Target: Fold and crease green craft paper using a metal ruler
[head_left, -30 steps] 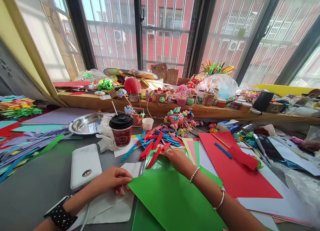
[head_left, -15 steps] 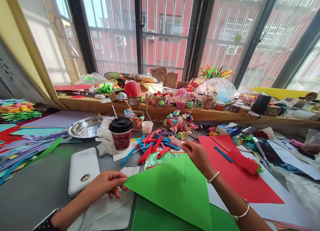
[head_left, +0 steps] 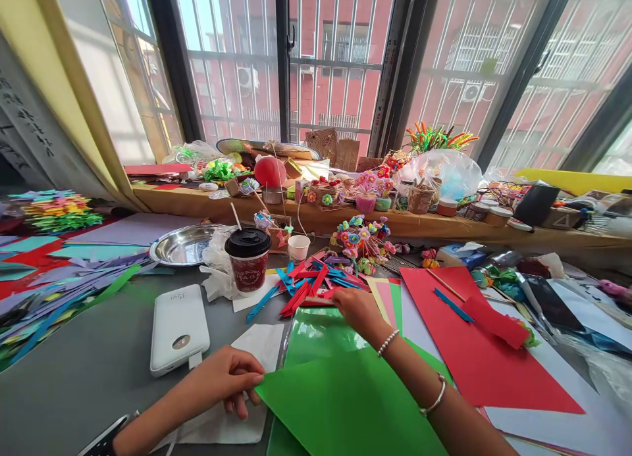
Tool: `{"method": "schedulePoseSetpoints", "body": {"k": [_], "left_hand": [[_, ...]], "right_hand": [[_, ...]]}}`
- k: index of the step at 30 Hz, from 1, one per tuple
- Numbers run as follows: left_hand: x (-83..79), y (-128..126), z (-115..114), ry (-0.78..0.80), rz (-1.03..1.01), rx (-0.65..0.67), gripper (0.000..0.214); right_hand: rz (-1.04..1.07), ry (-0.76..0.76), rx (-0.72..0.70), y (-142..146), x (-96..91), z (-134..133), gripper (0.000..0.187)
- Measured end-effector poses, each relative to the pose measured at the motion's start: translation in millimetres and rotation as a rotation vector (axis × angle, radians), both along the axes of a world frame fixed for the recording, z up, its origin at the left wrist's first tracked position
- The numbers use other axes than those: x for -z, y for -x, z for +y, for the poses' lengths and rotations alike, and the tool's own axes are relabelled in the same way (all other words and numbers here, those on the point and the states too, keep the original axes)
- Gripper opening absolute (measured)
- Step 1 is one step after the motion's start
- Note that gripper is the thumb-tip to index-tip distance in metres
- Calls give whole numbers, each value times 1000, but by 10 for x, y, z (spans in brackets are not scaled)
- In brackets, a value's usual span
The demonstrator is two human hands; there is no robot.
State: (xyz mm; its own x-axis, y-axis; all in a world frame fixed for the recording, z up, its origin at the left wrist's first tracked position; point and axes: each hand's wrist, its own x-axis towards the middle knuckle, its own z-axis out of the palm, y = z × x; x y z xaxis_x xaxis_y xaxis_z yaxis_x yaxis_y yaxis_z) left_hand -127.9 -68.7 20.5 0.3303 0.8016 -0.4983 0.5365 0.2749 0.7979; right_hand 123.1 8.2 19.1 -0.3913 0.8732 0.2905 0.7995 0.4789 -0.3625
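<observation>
My left hand (head_left: 237,380) pinches the left corner of a folded sheet of green paper (head_left: 340,397), its fingers closed on the edge. My right hand (head_left: 363,314) is past the far side of that paper, its fingers closed on a small pale, flat strip (head_left: 316,301), mostly hidden and too small to name for certain. Just beyond it lies a pile of red and blue folded paper strips (head_left: 309,281). Under the green paper is a clear plastic sleeve (head_left: 316,334) with green in it.
A white power bank (head_left: 180,328) lies left of my hands. Behind it stand a lidded coffee cup (head_left: 249,258) and a metal plate (head_left: 160,249). Red paper (head_left: 513,370) covers the right side. Cut paper strips (head_left: 99,295) lie far left, craft flowers (head_left: 363,239) at the back.
My right hand has moved left and slightly down, carrying the pale strip to the paper-strip pile. The green paper sits lower, and the view has shifted a little.
</observation>
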Motion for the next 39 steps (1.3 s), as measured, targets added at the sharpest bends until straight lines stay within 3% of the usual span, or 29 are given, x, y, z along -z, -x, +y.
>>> {"method": "schedulePoseSetpoints", "body": {"k": [7, 12, 17, 23, 27, 31, 34, 36, 39], "left_hand": [[-84, 101, 37, -53, 11, -126, 51], [-146, 111, -54, 2, 99, -73, 39], [-199, 99, -151, 55, 234, 8, 18], [-200, 125, -156, 107, 202, 42, 19], [-160, 183, -150, 125, 189, 54, 22], [-165, 267, -158, 162, 231, 99, 22], [-271, 262, -106, 69, 379, 61, 27], [-382, 166, -23, -53, 463, 48, 31], [-510, -158, 147, -197, 322, 171, 36]], "right_hand": [[441, -66, 273, -591, -215, -70, 18], [859, 140, 389, -923, -117, -242, 32], [1079, 359, 389, -888, 123, -388, 32], [1227, 507, 368, -782, 225, -425, 28], [1282, 481, 353, -813, 168, -416, 28], [1310, 350, 327, -884, 70, -430, 25], [1323, 285, 337, -907, 19, -430, 25], [1370, 343, 310, -875, 13, -425, 25], [1407, 475, 217, -731, 34, -438, 24]]}}
